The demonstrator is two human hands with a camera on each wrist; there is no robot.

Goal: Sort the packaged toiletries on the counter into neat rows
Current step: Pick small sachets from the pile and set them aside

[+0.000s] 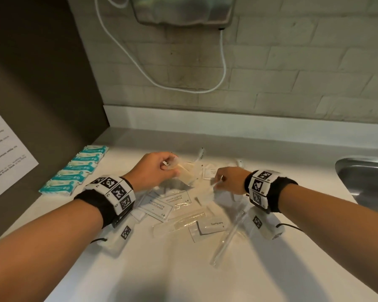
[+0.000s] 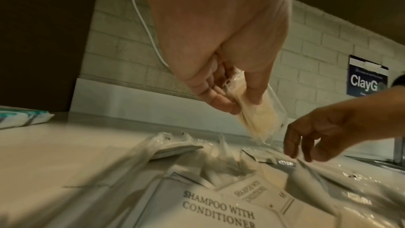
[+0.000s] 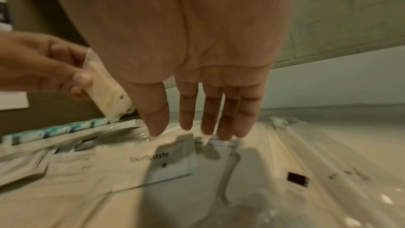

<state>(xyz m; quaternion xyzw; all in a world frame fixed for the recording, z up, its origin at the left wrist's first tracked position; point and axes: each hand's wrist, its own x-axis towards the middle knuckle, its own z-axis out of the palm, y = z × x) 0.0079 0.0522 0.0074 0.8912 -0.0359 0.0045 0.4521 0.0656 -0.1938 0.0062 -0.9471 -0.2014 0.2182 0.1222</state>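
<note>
The sorting looks barely a third done: only the teal-and-white packets [image 1: 74, 170] stand in a neat row along the far-left edge of the counter [image 1: 183, 269], while the shampoo-with-conditioner sachets [image 1: 156, 207], the toothpaste sachet [image 1: 212, 225] and several long clear-wrapped sticks [image 1: 225, 238] lie jumbled in the middle. The left hand [image 1: 155, 171] pinches a cream-coloured clear-wrapped packet [image 2: 258, 117], probably soap, lifted above the far side of the pile; its long axis tilts steeply, the lower end pointing down and to the right toward the heap. The right hand [image 1: 229, 179] reaches down with fingers [image 3: 210, 110] straight and spread, holding nothing, tips just at the wrappers near the toothpaste sachet.
</note>
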